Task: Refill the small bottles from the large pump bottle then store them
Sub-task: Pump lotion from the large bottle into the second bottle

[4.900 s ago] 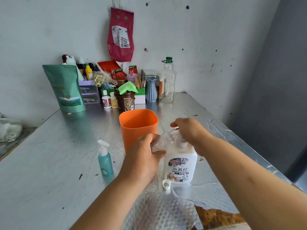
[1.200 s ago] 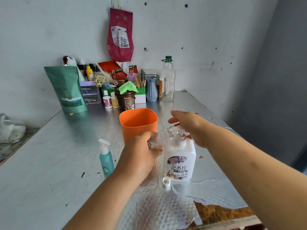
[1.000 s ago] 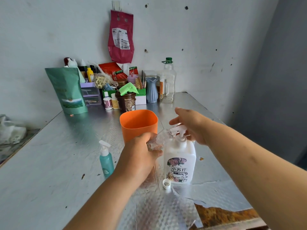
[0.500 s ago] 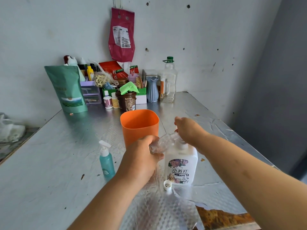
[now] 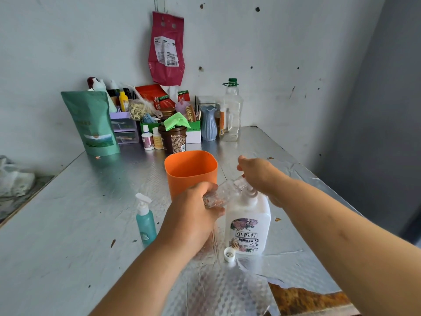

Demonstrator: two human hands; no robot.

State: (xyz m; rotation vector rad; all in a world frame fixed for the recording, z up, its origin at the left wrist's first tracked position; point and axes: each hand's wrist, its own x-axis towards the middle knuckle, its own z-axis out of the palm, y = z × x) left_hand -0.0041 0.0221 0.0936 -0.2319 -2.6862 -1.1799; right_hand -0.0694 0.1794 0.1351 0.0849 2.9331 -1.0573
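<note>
Left hand (image 5: 193, 215): centre of frame, fingers wrapped round the base of the clear small bottle (image 5: 224, 195), holding it off the table.
Clear small bottle: tilted, neck aimed up and right, mouth at the pump spout under the right hand. Uncapped. Fill level cannot be told.
Right hand (image 5: 257, 172): just right of centre, fingers curled down over the pump head, which it mostly hides.
Large pump bottle (image 5: 248, 224): white, flower label with printed characters, upright on the table (image 5: 68, 224), directly right of the left hand.
White cap (image 5: 229, 254): loose on the table, lying open side up at the lower left foot of the large pump bottle.
Teal small bottle (image 5: 145, 222): upright with its white pump on, left of the left wrist, apart from it.
Orange cup (image 5: 190, 172): open-topped, upright, just above the left hand in frame; the hand covers its lower edge.
Table surface: embossed silver film, torn at lower right, brown board showing there.
Upper centre, against the wall: green pouch (image 5: 92, 124), brown tub (image 5: 173, 140) with a green cloth (image 5: 176, 120) on top, blue vase (image 5: 208, 124), clear jug with green cap (image 5: 231, 112), mixed small bottles and boxes.
Wall: red bag (image 5: 166, 49) hanging on a hook, above the clutter.
</note>
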